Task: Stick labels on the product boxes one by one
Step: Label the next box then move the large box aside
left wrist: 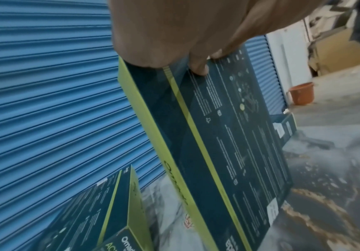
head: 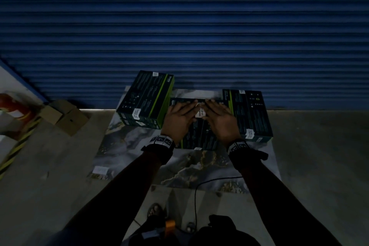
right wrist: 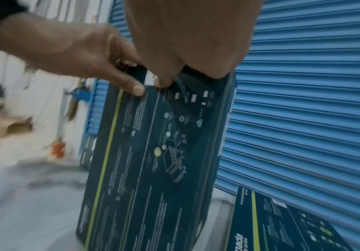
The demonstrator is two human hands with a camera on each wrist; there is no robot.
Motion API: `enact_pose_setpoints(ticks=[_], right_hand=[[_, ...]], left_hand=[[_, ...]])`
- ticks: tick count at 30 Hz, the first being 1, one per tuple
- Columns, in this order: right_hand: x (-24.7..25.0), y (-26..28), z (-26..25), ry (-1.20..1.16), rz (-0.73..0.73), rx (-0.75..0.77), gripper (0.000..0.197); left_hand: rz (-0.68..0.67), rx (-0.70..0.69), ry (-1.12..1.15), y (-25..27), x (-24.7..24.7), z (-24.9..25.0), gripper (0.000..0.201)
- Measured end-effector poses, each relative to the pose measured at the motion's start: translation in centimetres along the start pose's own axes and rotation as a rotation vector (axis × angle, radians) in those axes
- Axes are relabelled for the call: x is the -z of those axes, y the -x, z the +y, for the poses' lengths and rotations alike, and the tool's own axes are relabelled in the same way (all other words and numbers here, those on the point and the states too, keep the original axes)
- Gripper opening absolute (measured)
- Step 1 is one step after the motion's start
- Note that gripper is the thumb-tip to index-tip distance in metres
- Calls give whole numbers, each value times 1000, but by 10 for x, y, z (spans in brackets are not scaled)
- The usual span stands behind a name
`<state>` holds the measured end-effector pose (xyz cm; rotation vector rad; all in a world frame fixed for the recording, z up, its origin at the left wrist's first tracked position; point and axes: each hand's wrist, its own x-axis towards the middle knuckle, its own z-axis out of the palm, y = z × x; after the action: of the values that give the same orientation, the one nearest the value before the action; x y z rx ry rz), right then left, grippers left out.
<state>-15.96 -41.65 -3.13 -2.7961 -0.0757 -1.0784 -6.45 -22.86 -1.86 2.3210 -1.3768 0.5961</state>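
Note:
A dark teal product box with a lime stripe lies on the marbled mat between two others. A white label sits on its top. My left hand and right hand lie flat on the box either side of the label, fingers straight, thumbs meeting at it. In the right wrist view the left hand and right hand touch the label on the box. The left wrist view shows the left hand on the box; the label is hidden there.
A labelled stack of boxes stands at the left and a labelled box at the right. The marbled mat lies against a blue roller shutter. Cardboard cartons sit far left, a black cable runs near my feet.

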Motion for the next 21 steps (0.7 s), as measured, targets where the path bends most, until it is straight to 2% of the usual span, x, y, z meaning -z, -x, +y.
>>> enact_pose_setpoints(ticks=[5,9,15,19,21], right_hand=[[3,1,1,-58,-6,-34,37],[-1,-1,1,-39,-2,-44,35],[2,-5,1,-20,-2,-14,38],[5,-3,5,-25,-63,-17,49],[6,-1,5,-47,-49,-23,43]], left_hand=[[37,34,34,-4,2,1,39],[59,48,-12,-9,6,0,33],[51,-13,-77,-9,6,-3,41],[34,-29,-78,-10,7,-5,44],[47,-8,-49,-10,9,-3,39]])
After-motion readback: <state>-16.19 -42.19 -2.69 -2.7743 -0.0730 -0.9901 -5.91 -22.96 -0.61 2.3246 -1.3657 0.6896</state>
